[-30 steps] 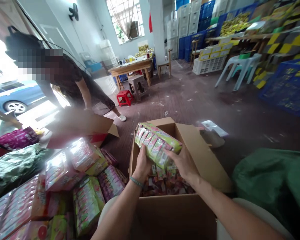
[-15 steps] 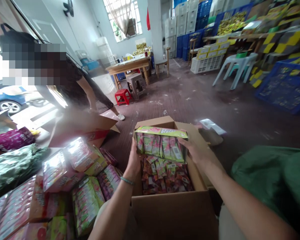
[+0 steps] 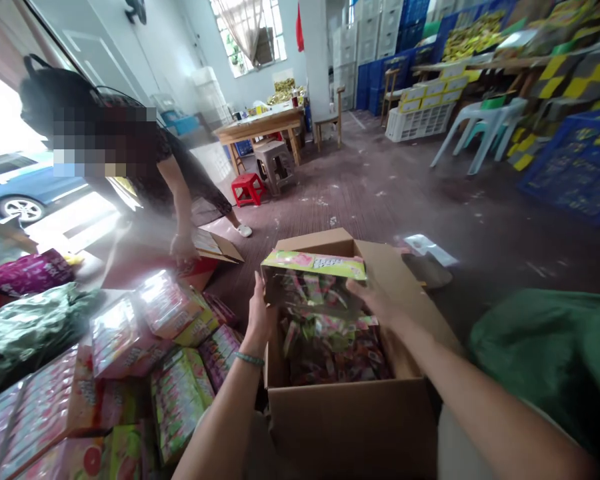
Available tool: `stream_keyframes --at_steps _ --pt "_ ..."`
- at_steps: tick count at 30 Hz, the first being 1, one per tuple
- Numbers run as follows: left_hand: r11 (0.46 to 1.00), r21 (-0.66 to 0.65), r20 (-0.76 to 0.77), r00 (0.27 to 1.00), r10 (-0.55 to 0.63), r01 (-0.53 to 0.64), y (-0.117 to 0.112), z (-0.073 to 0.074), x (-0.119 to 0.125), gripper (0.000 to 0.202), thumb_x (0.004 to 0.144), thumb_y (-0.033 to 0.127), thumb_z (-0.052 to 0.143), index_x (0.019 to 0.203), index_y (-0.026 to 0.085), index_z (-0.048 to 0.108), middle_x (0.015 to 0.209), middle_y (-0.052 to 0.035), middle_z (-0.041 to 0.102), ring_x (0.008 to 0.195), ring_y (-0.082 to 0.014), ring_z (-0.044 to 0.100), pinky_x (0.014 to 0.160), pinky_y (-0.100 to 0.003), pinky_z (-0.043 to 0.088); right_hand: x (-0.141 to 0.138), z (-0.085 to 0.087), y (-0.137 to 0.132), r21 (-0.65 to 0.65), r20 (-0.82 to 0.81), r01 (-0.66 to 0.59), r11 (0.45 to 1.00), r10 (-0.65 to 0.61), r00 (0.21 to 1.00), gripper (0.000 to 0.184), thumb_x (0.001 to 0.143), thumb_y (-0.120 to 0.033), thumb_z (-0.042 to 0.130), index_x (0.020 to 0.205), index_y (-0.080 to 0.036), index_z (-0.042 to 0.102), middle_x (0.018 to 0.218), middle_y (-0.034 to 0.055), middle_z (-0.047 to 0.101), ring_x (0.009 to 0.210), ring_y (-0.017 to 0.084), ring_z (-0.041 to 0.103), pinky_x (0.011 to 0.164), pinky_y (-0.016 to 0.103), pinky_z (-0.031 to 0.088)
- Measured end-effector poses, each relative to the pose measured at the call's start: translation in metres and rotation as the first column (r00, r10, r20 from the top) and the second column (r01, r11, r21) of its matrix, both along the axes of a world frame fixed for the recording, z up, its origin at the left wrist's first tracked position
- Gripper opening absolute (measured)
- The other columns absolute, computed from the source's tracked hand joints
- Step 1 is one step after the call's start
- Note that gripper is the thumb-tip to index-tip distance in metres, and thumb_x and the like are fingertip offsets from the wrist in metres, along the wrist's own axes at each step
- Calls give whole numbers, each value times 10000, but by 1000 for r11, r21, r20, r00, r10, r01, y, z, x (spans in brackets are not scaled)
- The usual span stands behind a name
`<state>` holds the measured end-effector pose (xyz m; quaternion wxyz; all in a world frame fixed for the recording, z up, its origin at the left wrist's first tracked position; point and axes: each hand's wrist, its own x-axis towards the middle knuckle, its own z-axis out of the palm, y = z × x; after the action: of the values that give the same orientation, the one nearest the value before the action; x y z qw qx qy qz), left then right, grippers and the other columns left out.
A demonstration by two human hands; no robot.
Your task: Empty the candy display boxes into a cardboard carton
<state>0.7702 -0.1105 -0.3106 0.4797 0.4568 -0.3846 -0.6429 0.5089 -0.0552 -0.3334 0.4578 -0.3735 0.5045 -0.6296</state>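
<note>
My left hand (image 3: 259,312) and my right hand (image 3: 375,301) grip the two ends of a light green and pink display box (image 3: 316,264). The box is tilted, its open side facing me over a brown cardboard carton (image 3: 353,423). Small packets blur just below it, dropping into the carton. Loose reddish-brown and green packets (image 3: 336,359) lie inside the carton. The fingers of my left hand are partly hidden behind the box's end.
Filled display boxes (image 3: 123,340) are piled at the left beside a crumpled green sack (image 3: 35,327). Beyond them, a person (image 3: 180,193) bends over another carton (image 3: 223,247). A dark green sack (image 3: 545,360) lies at the right. A red stool (image 3: 249,189) stands farther back.
The packets that filled the display box have come out and drop into the carton. Both hands and the box have shifted slightly left. The other person's hand shows lower at their carton.
</note>
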Motion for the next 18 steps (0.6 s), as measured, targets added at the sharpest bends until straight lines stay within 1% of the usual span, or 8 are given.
stream_keyframes --at_steps 2,4,8,9,11,14,16,18 --pt "1000 -18 3 1000 5 -4 1 3 0 791 778 833 618 1251 208 726 1148 -88 791 1106 -278 718 902 -351 564 1 2 0 13 17 6 1000 -7 1000 815 715 -730 806 1375 -320 561 1353 59 675 1347 327 572 1191 531 429" --pt "999 -22 -3 999 -40 40 2 4 0 808 783 849 591 1232 193 737 1138 -97 794 1128 -293 711 919 -359 555 1 3 1 -7 32 34 999 -34 999 758 734 -752 775 1319 -302 604 1328 61 686 1315 332 594 1174 540 442" --pt "996 -66 4 998 68 -67 0 5 4 666 844 763 603 1187 211 751 1240 -80 767 1216 -271 671 925 -320 530 -1 11 6 -47 -99 51 998 -56 994 808 709 -757 796 1337 -294 584 1326 56 684 1338 322 565 1208 539 381" --pt "995 -74 -2 997 71 -71 0 6 5 635 863 736 604 1198 217 747 1263 -79 758 1235 -266 661 940 -321 525 -2 13 7 -42 -122 75 996 -79 989 818 703 -777 786 1330 -290 587 1302 61 693 1331 328 568 1204 537 384" --pt "997 -79 -37 999 18 -21 -1 8 6 614 898 710 574 1218 214 741 1271 -89 753 1243 -264 656 981 -345 517 -4 19 11 -50 -136 144 988 -149 979 826 684 -813 770 1294 -281 604 1231 68 720 1282 343 596 1172 528 419" --pt "994 -86 -95 992 -81 73 0 12 6 625 917 710 537 1182 187 753 1200 -107 772 1177 -269 681 976 -362 523 -5 26 14 -91 -114 176 980 -186 976 780 675 -811 778 1225 -280 625 1143 62 744 1202 341 637 1119 501 472" --pt "994 -81 -110 990 -88 79 0 13 8 629 909 717 542 1153 178 757 1133 -104 783 1093 -253 702 909 -332 531 -3 28 13 -81 -87 167 983 -174 981 720 679 -794 786 1158 -274 648 1135 62 746 1197 343 641 1101 497 488" --pt "997 -59 -116 992 -59 52 -2 11 9 625 898 718 549 1141 179 752 1088 -95 783 1001 -226 712 844 -307 527 -2 28 10 -37 -20 201 979 -201 979 678 661 -793 792 1069 -266 666 1140 65 746 1205 356 641 1081 505 505"
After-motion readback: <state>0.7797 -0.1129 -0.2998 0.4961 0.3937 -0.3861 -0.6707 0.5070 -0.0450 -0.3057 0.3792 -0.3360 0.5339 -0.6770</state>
